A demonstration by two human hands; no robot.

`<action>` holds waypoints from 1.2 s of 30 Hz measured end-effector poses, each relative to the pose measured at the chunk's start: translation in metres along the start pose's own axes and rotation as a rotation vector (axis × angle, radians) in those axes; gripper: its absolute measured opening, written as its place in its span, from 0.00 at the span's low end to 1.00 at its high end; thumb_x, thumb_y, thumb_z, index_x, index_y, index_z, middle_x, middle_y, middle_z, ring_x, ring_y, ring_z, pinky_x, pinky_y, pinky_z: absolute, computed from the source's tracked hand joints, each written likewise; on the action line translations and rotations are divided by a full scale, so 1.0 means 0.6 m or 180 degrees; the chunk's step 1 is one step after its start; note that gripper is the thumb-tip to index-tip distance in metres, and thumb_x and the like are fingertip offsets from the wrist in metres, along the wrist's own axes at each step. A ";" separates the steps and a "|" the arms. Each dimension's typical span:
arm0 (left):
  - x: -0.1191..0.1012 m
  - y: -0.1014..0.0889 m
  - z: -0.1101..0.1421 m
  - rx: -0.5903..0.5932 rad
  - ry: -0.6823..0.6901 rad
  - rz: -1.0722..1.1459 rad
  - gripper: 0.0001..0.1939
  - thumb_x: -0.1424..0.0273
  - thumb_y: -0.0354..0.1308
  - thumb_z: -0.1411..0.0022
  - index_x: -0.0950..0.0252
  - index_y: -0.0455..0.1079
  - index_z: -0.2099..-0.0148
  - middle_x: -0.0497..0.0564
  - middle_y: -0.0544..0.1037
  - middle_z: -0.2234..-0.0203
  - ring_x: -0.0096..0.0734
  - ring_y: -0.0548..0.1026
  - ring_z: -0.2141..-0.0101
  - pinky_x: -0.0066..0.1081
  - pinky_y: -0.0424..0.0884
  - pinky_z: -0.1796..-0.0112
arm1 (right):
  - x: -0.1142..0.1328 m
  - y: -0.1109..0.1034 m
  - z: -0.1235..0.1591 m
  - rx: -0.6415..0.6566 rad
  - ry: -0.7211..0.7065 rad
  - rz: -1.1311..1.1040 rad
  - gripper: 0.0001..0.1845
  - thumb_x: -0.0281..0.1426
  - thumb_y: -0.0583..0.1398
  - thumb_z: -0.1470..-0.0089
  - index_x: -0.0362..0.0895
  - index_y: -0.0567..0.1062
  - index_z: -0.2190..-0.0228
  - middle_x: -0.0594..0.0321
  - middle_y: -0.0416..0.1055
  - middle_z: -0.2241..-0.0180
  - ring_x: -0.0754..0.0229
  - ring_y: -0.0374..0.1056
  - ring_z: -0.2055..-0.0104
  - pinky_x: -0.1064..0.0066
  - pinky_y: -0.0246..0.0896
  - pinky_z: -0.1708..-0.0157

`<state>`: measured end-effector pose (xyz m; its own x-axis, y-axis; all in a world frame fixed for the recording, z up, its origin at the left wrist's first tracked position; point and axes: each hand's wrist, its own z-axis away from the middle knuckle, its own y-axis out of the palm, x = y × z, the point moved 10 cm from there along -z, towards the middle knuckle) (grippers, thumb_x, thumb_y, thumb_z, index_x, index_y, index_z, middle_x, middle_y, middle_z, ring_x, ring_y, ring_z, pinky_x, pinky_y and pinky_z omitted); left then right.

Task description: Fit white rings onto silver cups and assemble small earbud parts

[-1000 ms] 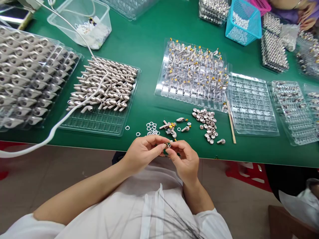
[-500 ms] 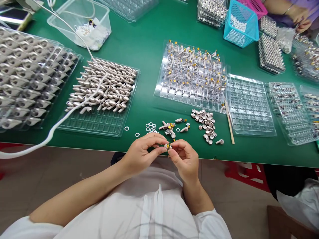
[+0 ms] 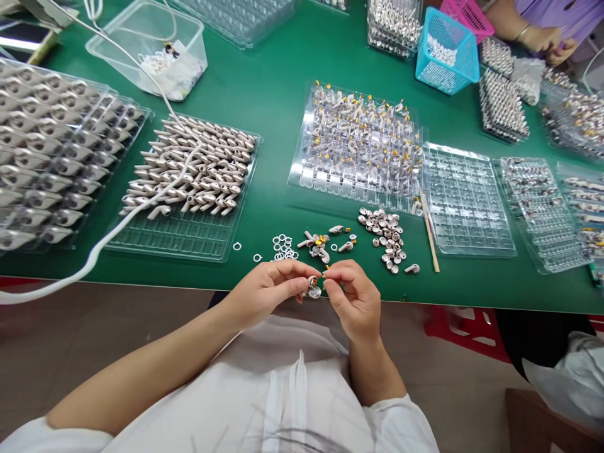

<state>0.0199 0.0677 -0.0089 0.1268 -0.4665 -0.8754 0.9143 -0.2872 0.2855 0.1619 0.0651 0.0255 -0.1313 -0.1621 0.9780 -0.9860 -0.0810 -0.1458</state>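
At the table's near edge, my left hand (image 3: 267,292) pinches a small open earbud part (image 3: 313,286) between thumb and fingers. Its round opening shows orange-yellow film inside, and a silvery round piece hangs at its lower side. Just to the right, my right hand (image 3: 355,299) has thumb and forefinger pressed together; whatever lies between the tips is too small to make out. Beyond the hands lie white rings (image 3: 282,246) and a little cluster of earbud stems with yellow tabs (image 3: 317,244). A pile of round earbud caps (image 3: 384,236) is farther right.
A tray of earbud shells (image 3: 189,170) stands left, crossed by a white cable (image 3: 104,242). Ahead is a tray of yellow-tabbed parts (image 3: 358,138); a wooden stick (image 3: 429,236) lies by a clear tray (image 3: 469,201). A blue basket (image 3: 447,53) and another person's hands (image 3: 550,47) are farther back.
My right fingertips have drawn slightly away from the earbud part. It has turned in my left hand, and the silvery round piece now shows below it. The view has shifted a little.
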 end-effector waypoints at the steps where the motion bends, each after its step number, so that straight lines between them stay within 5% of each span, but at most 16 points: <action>1: 0.002 0.002 -0.001 0.0044 -0.0037 0.0144 0.11 0.65 0.65 0.42 0.67 0.78 0.59 0.52 0.80 0.68 0.27 0.74 0.72 0.27 0.74 0.68 | 0.008 0.002 -0.003 0.0052 -0.0105 0.0029 0.06 0.27 0.62 0.43 0.48 0.77 0.63 0.62 0.72 0.65 0.60 0.71 0.63 0.69 0.69 0.67; 6: 0.010 0.011 -0.003 0.0219 -0.0152 0.0477 0.12 0.63 0.66 0.42 0.68 0.75 0.63 0.50 0.78 0.73 0.24 0.73 0.74 0.25 0.72 0.70 | 0.039 0.017 -0.008 0.0341 -0.0527 0.0362 0.07 0.26 0.64 0.45 0.48 0.77 0.63 0.62 0.74 0.66 0.61 0.72 0.65 0.71 0.70 0.71; 12: 0.000 -0.001 -0.002 0.0006 -0.0040 0.0206 0.11 0.64 0.66 0.43 0.67 0.76 0.63 0.52 0.79 0.70 0.25 0.74 0.72 0.26 0.73 0.68 | 0.061 0.020 0.000 0.0195 -0.0929 0.0911 0.11 0.22 0.61 0.44 0.47 0.76 0.60 0.60 0.74 0.65 0.60 0.73 0.64 0.68 0.73 0.67; 19: 0.006 0.000 0.000 0.0098 -0.0159 0.0122 0.13 0.63 0.67 0.44 0.68 0.77 0.63 0.52 0.78 0.74 0.28 0.74 0.73 0.27 0.74 0.70 | 0.045 0.026 -0.006 0.0354 -0.0637 0.0755 0.07 0.23 0.61 0.47 0.46 0.74 0.66 0.63 0.72 0.69 0.63 0.69 0.71 0.72 0.69 0.74; 27: 0.011 0.003 -0.001 0.0198 -0.0244 0.0325 0.12 0.63 0.66 0.43 0.67 0.76 0.62 0.50 0.76 0.74 0.25 0.71 0.74 0.26 0.73 0.71 | 0.068 0.026 0.005 0.0274 -0.1227 0.1196 0.14 0.20 0.59 0.48 0.48 0.71 0.60 0.64 0.76 0.69 0.62 0.73 0.69 0.70 0.72 0.68; 30: 0.014 -0.001 -0.002 0.0165 -0.0248 0.0310 0.12 0.63 0.66 0.42 0.67 0.76 0.61 0.50 0.75 0.73 0.26 0.72 0.75 0.26 0.74 0.72 | 0.060 0.019 0.003 0.0229 -0.1062 0.0854 0.15 0.20 0.59 0.46 0.49 0.73 0.60 0.64 0.77 0.67 0.61 0.74 0.66 0.68 0.73 0.65; 36: -0.012 -0.015 0.004 -0.0069 0.0153 -0.0192 0.10 0.64 0.64 0.41 0.66 0.77 0.61 0.52 0.78 0.72 0.28 0.74 0.72 0.27 0.76 0.68 | 0.005 0.019 -0.004 0.0342 0.0034 -0.0252 0.06 0.31 0.63 0.44 0.46 0.76 0.62 0.60 0.76 0.64 0.61 0.74 0.66 0.70 0.74 0.70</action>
<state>0.0095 0.0717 -0.0041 0.0892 -0.4082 -0.9085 0.9289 -0.2951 0.2238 0.1499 0.0657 0.0272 -0.0551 -0.1407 0.9885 -0.9767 -0.1980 -0.0826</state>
